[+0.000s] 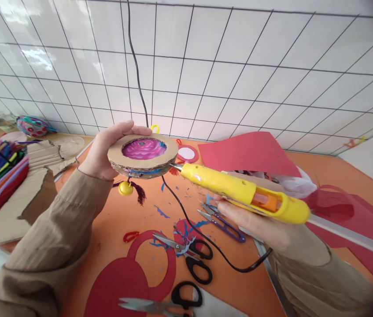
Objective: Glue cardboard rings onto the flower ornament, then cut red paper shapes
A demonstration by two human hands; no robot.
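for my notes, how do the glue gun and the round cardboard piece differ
The glue gun is long and yellow; the round cardboard piece is disc-like, tan with a pink centre. The gun is in the right hand, the piece in the left hand. Both are held above the orange table.

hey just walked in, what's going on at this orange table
A person's left hand holds a round cardboard piece with a pink flower in its opening and a yellow bell hanging below. The right hand holds a yellow glue gun, its nozzle at the cardboard's edge; whether glue is coming out can't be told. Scissors, purple snips and red paper pieces lie on the orange table.
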